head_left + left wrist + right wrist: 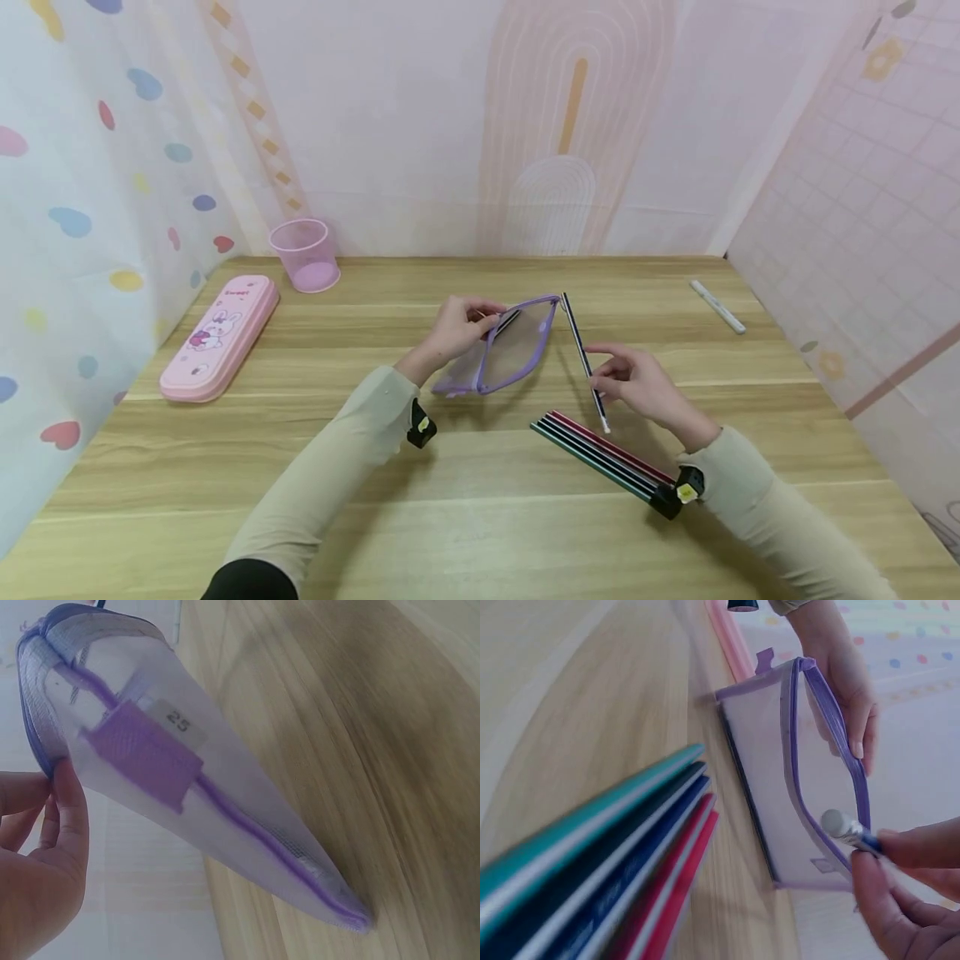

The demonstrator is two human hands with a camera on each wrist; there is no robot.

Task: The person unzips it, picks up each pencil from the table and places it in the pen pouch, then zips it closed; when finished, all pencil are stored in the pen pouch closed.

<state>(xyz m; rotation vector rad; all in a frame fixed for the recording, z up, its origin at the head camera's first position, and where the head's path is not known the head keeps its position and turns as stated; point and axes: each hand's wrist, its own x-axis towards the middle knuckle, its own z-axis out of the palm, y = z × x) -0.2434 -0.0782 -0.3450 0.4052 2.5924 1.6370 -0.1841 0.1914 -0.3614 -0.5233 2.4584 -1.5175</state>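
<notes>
My left hand (456,329) pinches the zipper edge of a see-through pencil pouch (517,354) with purple trim, its mouth spread apart. A dark pencil (507,322) shows inside the pouch near my left thumb. In the left wrist view, the pouch (225,761) carries a purple tab and a label reading 25. Between thumb and fingers, my right hand (637,385) holds a dark striped pencil (581,346) just right of the pouch. Its white eraser end (840,825) points toward the right wrist camera. Several green, dark and red pencils (600,454) lie side by side below my right hand.
A pink pencil case (219,340) with a rabbit picture lies at the left of the wooden table (480,533). Behind it stands a pink see-through cup (309,262). A white pen (717,307) lies at the back right. Patterned curtains border the table.
</notes>
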